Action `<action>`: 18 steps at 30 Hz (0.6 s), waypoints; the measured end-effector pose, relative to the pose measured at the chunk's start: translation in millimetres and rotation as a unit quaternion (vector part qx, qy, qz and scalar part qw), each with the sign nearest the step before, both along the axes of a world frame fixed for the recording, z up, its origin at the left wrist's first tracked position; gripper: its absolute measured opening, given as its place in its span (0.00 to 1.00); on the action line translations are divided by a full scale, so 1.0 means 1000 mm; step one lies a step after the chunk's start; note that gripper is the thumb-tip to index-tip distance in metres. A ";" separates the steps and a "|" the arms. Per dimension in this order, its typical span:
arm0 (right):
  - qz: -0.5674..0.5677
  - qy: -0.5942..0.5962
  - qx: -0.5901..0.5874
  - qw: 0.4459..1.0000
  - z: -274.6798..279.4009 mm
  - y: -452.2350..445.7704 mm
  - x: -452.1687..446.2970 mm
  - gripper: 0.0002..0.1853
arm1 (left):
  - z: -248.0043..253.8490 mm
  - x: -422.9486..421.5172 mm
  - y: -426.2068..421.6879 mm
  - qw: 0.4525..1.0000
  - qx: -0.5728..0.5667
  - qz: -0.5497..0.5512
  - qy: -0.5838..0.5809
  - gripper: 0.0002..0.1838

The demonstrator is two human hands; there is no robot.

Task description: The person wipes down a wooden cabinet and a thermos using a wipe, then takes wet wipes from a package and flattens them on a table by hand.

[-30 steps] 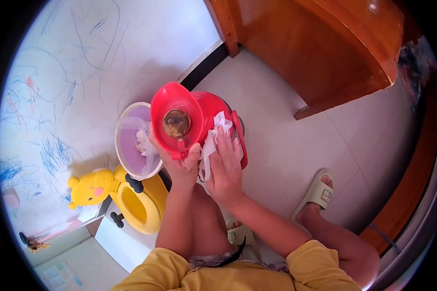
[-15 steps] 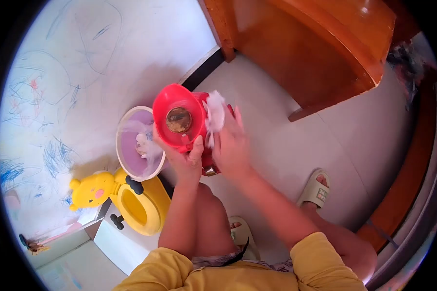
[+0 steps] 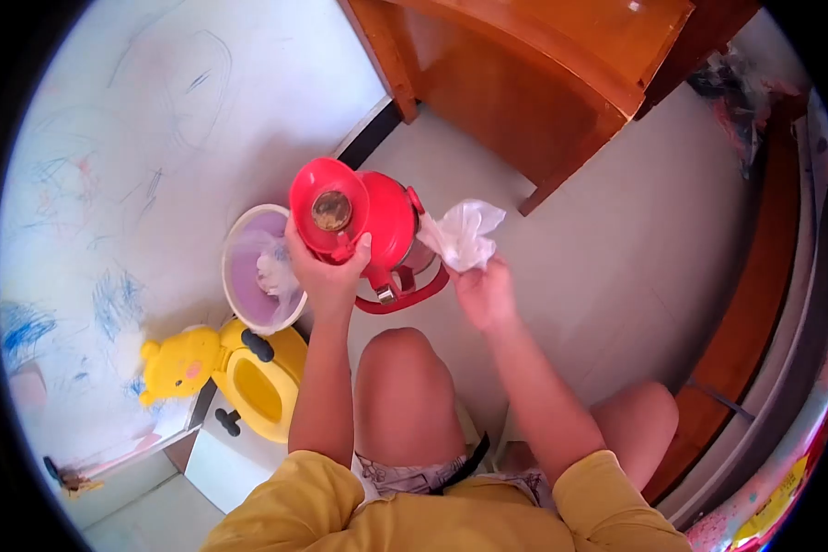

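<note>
My left hand is closed around the round red lid of a red thermos jug. In the lid's middle sits a brown, stained disc. The jug lies tilted in front of my knees, its red handle toward me. My right hand pinches a crumpled white tissue to the right of the jug. The tissue's left edge is close to the jug's side; whether it touches I cannot tell.
Left of the jug stands a lilac bin with a clear bag and white waste inside. Nearer me is a yellow bear-shaped child's potty. Wooden furniture stands ahead, and a scribbled wall is on the left.
My right hand has moved right and away from the jug with the tissue, uncovering more of the jug's side and handle. My left hand still holds the lid.
</note>
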State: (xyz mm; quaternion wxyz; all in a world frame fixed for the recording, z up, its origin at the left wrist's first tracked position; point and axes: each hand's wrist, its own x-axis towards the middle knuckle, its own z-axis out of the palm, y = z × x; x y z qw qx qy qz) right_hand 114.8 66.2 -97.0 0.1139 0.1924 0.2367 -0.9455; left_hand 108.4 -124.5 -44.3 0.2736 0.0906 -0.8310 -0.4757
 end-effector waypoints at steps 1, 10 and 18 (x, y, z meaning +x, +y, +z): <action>0.015 -0.005 -0.078 0.997 0.001 0.002 -0.008 0.20 | 0.002 0.001 0.002 1.000 0.011 -0.002 -0.006 0.45; 0.000 -0.009 -0.239 0.971 0.015 -0.013 -0.052 0.20 | 0.032 0.001 0.005 0.995 -0.013 -0.010 -0.095 0.43; -0.024 0.090 -0.128 0.987 0.017 -0.050 -0.053 0.19 | 0.030 0.001 0.008 0.994 0.024 0.020 -0.100 0.44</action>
